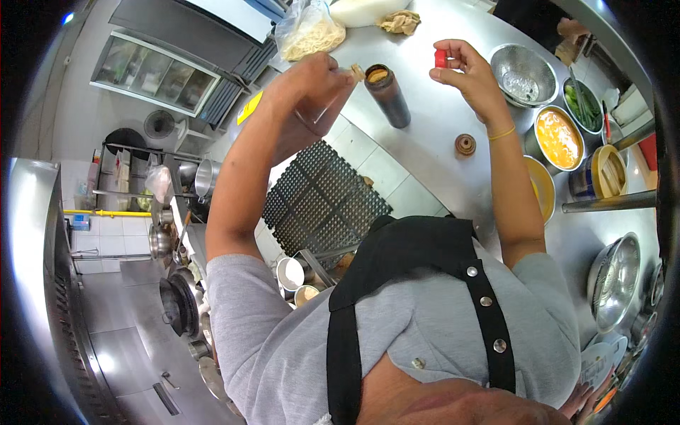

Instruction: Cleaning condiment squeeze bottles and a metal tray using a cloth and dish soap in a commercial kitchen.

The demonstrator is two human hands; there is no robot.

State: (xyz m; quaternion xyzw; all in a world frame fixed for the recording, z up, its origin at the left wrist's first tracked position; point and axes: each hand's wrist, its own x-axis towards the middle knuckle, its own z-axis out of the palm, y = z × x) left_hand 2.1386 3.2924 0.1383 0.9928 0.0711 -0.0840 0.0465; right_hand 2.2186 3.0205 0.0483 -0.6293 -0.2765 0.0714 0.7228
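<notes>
My left hand (324, 77) grips a large clear plastic bottle (324, 114) with a yellow label. The bottle is tilted, its mouth close to the rim of an uncapped dark squeeze bottle (390, 101). Whether liquid is flowing cannot be made out. Between the thumb and fingers of my right hand (470, 69) is a small red cap (440, 59), held above the steel table (430, 122). The dark bottle stands on that table near its edge. A brown screw cap with a nozzle (465, 144) lies on the steel, below my right hand in the picture.
Along the right are a metal colander (523, 74), green vegetables (584, 106), a pot of orange-yellow liquid (559, 138) and metal bowls (616, 281). A bag of noodles (313, 40) sits at the far end. Another person's hand (579, 398) shows at lower right. A black mat (324, 196) covers floor tiles.
</notes>
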